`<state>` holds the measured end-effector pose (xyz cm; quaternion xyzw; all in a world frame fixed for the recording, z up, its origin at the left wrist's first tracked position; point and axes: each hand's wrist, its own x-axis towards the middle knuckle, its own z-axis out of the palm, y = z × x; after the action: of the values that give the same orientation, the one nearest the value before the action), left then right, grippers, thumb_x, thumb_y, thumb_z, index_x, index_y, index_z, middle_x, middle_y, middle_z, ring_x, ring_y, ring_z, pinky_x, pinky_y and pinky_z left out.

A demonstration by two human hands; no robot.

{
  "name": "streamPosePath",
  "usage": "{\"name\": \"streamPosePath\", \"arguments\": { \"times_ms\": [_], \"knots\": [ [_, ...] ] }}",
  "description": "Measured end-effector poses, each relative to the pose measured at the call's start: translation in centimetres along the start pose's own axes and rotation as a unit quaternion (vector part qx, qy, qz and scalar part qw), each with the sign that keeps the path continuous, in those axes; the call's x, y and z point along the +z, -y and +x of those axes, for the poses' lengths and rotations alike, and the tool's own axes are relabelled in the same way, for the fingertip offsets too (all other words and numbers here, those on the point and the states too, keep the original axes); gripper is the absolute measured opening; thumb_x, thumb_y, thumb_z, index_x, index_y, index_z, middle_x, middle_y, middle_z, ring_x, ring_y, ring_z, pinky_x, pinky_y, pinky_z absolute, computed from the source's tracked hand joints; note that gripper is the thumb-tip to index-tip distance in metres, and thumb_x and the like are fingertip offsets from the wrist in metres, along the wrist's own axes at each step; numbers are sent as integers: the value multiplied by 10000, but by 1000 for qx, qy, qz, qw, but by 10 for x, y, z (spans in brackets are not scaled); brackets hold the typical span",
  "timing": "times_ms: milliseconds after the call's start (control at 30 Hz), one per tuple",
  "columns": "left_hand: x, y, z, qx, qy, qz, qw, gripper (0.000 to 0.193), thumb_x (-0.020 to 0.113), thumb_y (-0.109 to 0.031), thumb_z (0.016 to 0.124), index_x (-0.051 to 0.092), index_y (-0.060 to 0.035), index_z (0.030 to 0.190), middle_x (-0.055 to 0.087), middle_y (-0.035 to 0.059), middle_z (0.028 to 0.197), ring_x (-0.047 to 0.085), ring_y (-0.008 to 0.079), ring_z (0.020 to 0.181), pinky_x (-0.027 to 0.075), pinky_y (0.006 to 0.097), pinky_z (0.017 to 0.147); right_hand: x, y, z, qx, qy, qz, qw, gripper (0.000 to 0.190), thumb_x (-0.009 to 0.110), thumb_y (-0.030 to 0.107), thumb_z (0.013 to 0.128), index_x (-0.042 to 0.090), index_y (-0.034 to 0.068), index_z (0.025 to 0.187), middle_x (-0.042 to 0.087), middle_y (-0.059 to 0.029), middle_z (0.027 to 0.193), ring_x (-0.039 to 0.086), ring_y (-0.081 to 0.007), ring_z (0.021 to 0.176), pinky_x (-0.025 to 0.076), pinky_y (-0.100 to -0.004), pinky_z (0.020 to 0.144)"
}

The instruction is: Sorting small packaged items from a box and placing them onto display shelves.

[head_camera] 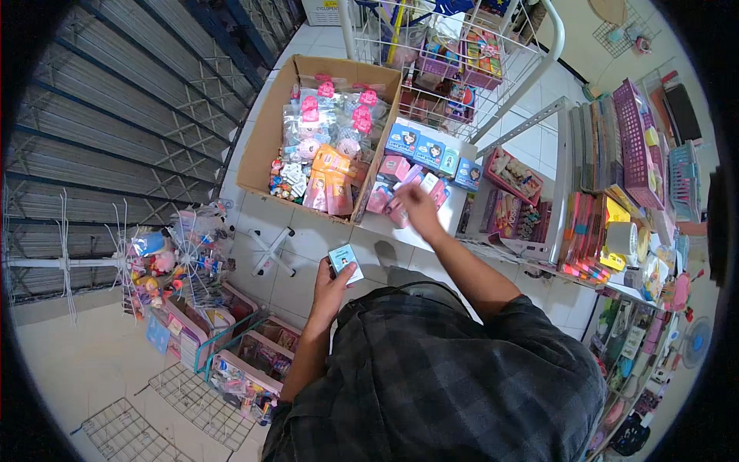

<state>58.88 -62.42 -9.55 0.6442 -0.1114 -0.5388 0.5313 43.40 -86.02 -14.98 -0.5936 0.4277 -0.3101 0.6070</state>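
My left hand (332, 284) grips a small pale-blue carton (347, 264) with a cartoon figure on its face, thumb on top. My right hand (417, 203) hovers over or touches a cluster of small pink cartons (379, 197) on a white surface (417, 237). Its fingers are blurred, and whether they hold a carton cannot be made out. Behind the pink cartons stand blue cartons (429, 150) and a pale-green carton (449, 162). To the left sits an uncovered cardboard box (262, 153) with bagged goods (312, 127), orange-and-pink packets (329, 180) and small figures (280, 179) inside.
A white wire rack (554, 34) with baskets rises at the back. On the right, a metal-framed shelf (559, 190) carries a pink bin (512, 176) and a purple basket (635, 144). A wheeled stand base (271, 252) rests on the tiled floor, near bins (248, 358) at lower left.
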Motion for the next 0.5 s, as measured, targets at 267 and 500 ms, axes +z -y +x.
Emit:
{"name": "streamPosePath", "arguments": {
  "times_ms": [267,500],
  "knots": [
    [-2,5,-7,4,-15,7,1000,438,724,-230,932,498,-42,1256,647,58,1060,649,131,897,540,283,715,-70,-38,101,271,-392,-307,824,667,760,385,808,567,74,1365,482,-265,1367,506,-408,1259,447,-479,1042],
    [-6,7,-10,-2,-23,5,1000,457,727,-242,928,488,-41,1261,648,65,1065,658,142,907,544,290,710,-74,-39,103,280,-370,-323,825,646,768,357,794,574,90,1349,544,-229,1331,553,-398,1230,463,-472,1038]
  ]
}}
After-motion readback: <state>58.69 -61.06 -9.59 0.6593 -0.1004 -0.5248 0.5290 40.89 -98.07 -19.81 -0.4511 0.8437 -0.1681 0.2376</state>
